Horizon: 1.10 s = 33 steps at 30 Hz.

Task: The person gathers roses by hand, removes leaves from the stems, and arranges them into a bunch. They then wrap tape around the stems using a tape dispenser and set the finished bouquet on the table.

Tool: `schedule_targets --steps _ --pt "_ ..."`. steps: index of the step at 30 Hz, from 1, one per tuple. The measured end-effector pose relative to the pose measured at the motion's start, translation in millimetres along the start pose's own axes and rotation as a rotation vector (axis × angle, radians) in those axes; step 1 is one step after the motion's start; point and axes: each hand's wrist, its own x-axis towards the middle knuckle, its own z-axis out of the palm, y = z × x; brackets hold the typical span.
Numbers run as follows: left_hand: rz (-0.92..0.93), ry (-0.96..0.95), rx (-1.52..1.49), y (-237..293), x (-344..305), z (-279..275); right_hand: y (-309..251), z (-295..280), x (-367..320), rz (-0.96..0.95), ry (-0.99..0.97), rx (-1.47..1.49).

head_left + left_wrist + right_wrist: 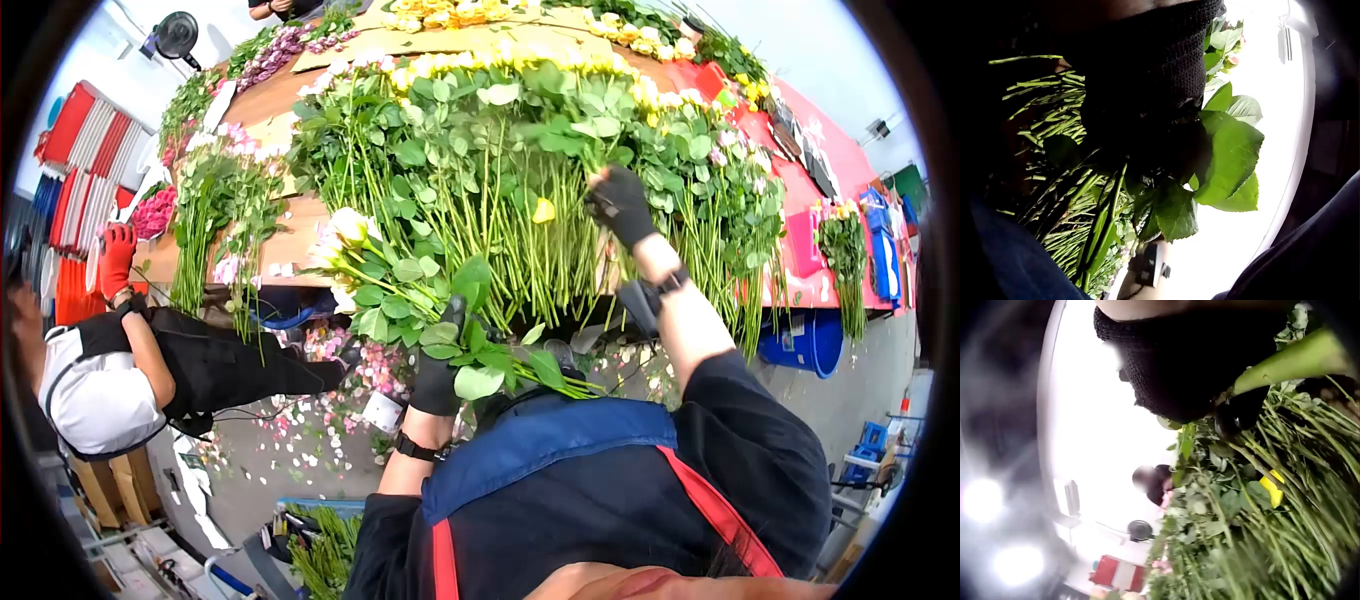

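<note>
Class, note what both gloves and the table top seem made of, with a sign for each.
Gloves on the left hand, gripping a rose bunch, and right hand, gripping a stem: black matte knit; weave shows. Table top: dull brown, probably board or wood.

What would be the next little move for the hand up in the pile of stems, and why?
Probably draw that stem free of the pile and bring it down to the bunch. The right hand seems to grip one green stem in the pile, while the left hand holds a leafy bunch below it.
</note>
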Motion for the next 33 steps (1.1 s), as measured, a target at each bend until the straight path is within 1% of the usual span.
schedule_targets --steps 2,3,4,5,7,8,9,11,12,13,15,18,19,20,21,22,25,26,27,29,31,32,33 --pt "-0.02 -0.038 -0.049 -2 8 -11 -44 -41 -37 0.107 0.065 0.141" --pt "-0.031 -0.056 -0.074 -2 11 -15 -69 -67 -71 0.133 0.09 0.224" --pt "-0.055 -0.115 -0.142 1 10 -13 -77 -73 -87 0.103 0.122 0.227" --pt "-0.058 -0.136 -0.152 1 12 -14 -79 -77 -98 0.075 0.154 0.23" --pt "-0.064 -0.165 -0.154 -2 15 -12 -72 -86 -112 0.162 0.172 0.287" --pt "-0.069 -0.18 -0.157 -3 16 -9 -62 -87 -114 0.151 0.252 0.28" --pt "-0.072 -0.195 -0.158 -5 19 -7 -54 -87 -112 0.003 0.399 0.074" --pt "-0.081 -0.217 -0.151 -11 23 -3 -40 -107 -100 0.056 0.353 -0.236" --pt "-0.088 -0.229 -0.149 -13 24 0 -36 -113 -90 0.046 0.375 -0.263" --pt "-0.089 -0.243 -0.142 -15 26 4 -38 -118 -78 0.048 0.352 -0.212" --pt "-0.096 -0.26 -0.134 -17 28 9 -26 -118 -57 -0.021 0.308 -0.064" --pt "-0.098 -0.269 -0.125 -20 29 14 -20 -105 -38 0.12 0.231 0.093" --pt "-0.095 -0.268 -0.123 -21 28 14 -5 -100 -31 0.011 0.188 0.058" --pt "-0.089 -0.263 -0.124 -21 29 13 9 -90 -27 0.044 0.18 0.142" --pt "-0.083 -0.26 -0.124 -22 27 13 5 -84 -27 0.081 0.169 0.226" --pt "-0.081 -0.254 -0.123 -22 26 11 0 -84 -28 0.182 0.115 0.294" --pt "-0.07 -0.232 -0.129 -21 23 7 -14 -82 -35 -0.119 0.389 -0.382" --pt "-0.067 -0.223 -0.133 -21 20 5 -20 -87 -37 -0.235 0.505 -0.483" --pt "-0.065 -0.212 -0.134 -21 18 4 -20 -92 -36 -0.303 0.537 -0.546" --pt "-0.056 -0.199 -0.13 -19 18 0 -22 -85 -39 -0.08 0.476 -0.304" --pt "-0.05 -0.177 -0.135 -19 15 -5 -24 -58 -36 0.113 0.239 0.438" --pt "-0.049 -0.167 -0.136 -19 15 -8 -29 -43 -32 0.198 0.17 0.53" --pt "-0.042 -0.155 -0.137 -19 14 -10 -33 -18 -25 0.201 0.203 0.578"
